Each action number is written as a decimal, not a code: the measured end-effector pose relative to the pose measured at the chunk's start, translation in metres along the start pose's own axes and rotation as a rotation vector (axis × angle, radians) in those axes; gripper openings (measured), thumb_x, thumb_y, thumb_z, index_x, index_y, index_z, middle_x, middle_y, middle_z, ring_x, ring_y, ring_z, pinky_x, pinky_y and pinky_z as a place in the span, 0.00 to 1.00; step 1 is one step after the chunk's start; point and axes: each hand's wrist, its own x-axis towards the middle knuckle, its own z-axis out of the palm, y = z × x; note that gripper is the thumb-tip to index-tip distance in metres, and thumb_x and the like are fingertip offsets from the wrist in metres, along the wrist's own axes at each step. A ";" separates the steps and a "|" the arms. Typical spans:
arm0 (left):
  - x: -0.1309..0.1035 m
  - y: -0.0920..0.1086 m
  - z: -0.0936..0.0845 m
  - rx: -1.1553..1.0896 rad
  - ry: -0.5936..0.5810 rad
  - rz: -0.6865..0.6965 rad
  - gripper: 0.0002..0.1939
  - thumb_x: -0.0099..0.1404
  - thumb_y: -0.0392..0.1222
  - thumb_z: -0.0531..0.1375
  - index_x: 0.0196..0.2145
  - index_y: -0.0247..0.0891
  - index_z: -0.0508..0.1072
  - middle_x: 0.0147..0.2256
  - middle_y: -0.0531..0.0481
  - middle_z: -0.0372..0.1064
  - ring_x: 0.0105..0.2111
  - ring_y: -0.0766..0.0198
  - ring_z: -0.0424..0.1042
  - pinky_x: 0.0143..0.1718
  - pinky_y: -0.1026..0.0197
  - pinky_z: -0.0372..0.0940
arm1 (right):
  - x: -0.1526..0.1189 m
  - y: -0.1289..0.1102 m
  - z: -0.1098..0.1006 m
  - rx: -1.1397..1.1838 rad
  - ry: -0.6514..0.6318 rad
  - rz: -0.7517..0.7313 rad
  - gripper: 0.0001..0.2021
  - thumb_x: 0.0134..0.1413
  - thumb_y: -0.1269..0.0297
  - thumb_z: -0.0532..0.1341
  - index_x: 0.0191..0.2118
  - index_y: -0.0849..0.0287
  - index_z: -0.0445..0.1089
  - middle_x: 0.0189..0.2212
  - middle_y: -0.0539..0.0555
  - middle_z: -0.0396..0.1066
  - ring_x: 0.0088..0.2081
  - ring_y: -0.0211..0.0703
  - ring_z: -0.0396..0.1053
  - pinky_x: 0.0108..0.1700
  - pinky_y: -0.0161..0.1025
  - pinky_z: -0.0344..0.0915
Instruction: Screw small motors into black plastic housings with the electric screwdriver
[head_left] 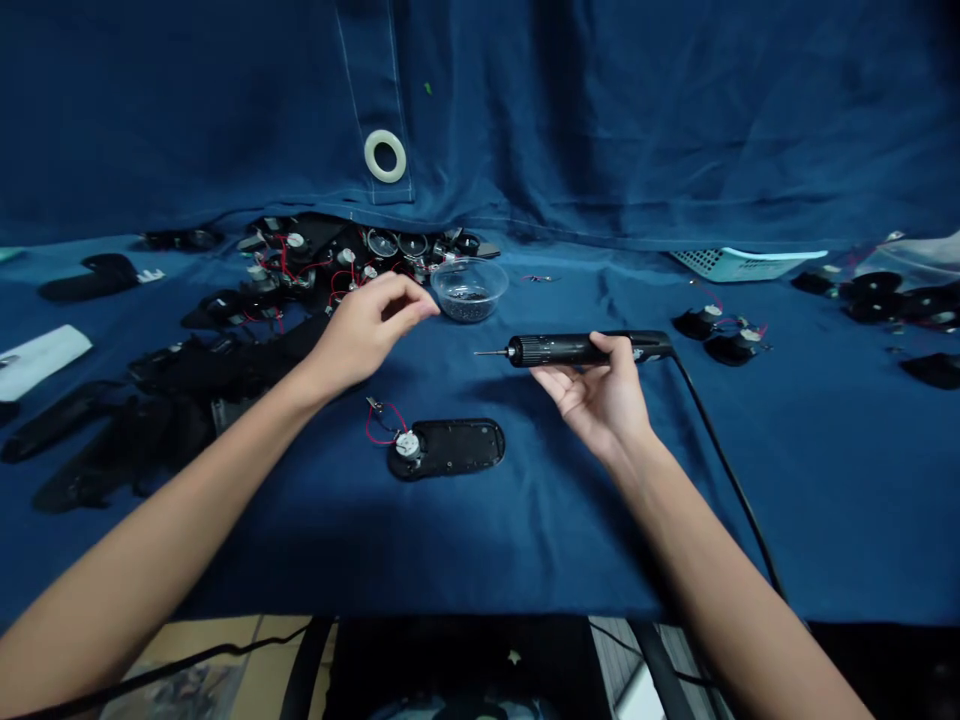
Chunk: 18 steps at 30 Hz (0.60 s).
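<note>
My right hand (600,400) grips a black electric screwdriver (562,350) held level, its thin bit pointing left and its cord trailing off to the right. Thumb and fingertips of my left hand (371,325) are pinched together beside a clear plastic bowl (470,290) with small dark screws in the bottom. Whatever sits in that pinch, if anything, is too small to make out. Below and between both hands lies a black oval casing (457,447) on the blue cloth, with a small white motor (408,445) and red wires at its left end.
Many black parts with red-wired motors (296,242) are heaped at the back left. Loose black casings (120,450) lie at left near a white piece (45,360). A light-blue basket (750,264) stands at back right, with more wired parts (731,347) before it.
</note>
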 end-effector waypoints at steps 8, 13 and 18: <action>-0.053 0.002 0.014 -0.171 0.054 -0.123 0.10 0.68 0.46 0.57 0.37 0.37 0.73 0.34 0.50 0.71 0.30 0.67 0.69 0.33 0.63 0.64 | -0.004 0.008 0.004 -0.011 0.016 0.013 0.10 0.57 0.58 0.55 0.38 0.61 0.64 0.32 0.57 0.75 0.38 0.43 0.77 0.49 0.38 0.74; -0.062 -0.005 0.018 -0.347 0.089 -0.170 0.08 0.64 0.44 0.62 0.37 0.37 0.76 0.35 0.50 0.73 0.31 0.67 0.73 0.34 0.65 0.67 | -0.004 0.010 0.006 0.014 0.036 0.017 0.11 0.57 0.59 0.54 0.38 0.63 0.64 0.33 0.62 0.75 0.37 0.45 0.78 0.44 0.39 0.76; -0.065 -0.004 0.017 -0.412 0.112 -0.171 0.08 0.67 0.43 0.61 0.37 0.36 0.76 0.33 0.50 0.75 0.32 0.66 0.75 0.39 0.65 0.68 | -0.003 0.010 0.008 0.041 0.058 0.010 0.11 0.57 0.60 0.54 0.37 0.65 0.65 0.31 0.65 0.76 0.33 0.47 0.78 0.42 0.41 0.76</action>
